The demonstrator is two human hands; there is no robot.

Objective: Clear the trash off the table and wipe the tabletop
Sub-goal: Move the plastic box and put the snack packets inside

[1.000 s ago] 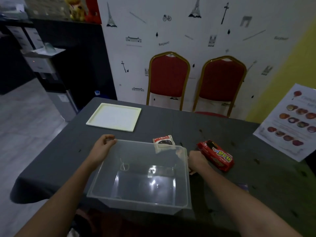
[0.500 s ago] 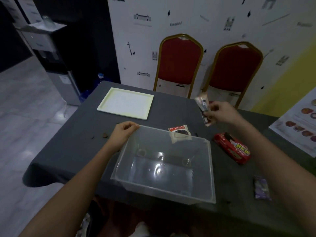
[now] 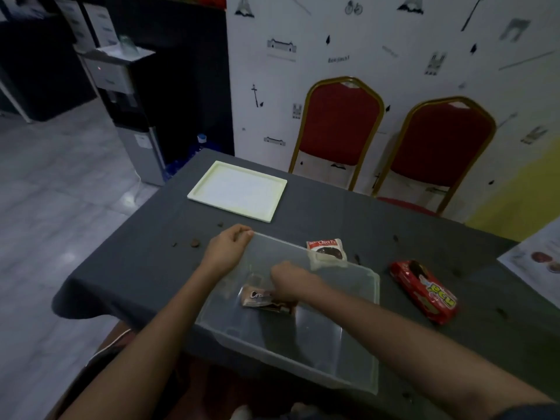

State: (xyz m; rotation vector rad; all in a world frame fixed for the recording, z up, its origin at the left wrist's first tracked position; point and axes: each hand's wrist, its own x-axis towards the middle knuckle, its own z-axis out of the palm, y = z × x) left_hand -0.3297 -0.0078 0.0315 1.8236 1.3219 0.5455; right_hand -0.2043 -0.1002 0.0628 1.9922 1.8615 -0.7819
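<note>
One wrapper (image 3: 266, 300) has come off the bench (image 3: 145, 268) into the clear bin (image 3: 374, 301), my right hand (image 3: 291, 283) still pinching it; left hand (image 3: 227, 251) grips the rim. Two packets (image 3: 327, 250) remain outside.

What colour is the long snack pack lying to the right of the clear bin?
Red, with yellow lettering: the snack pack shows clearly in the head view.

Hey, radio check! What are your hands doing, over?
Left hand grips bin rim. Right hand lowers wrapper into bin. Two snack packs wait outside.
</note>
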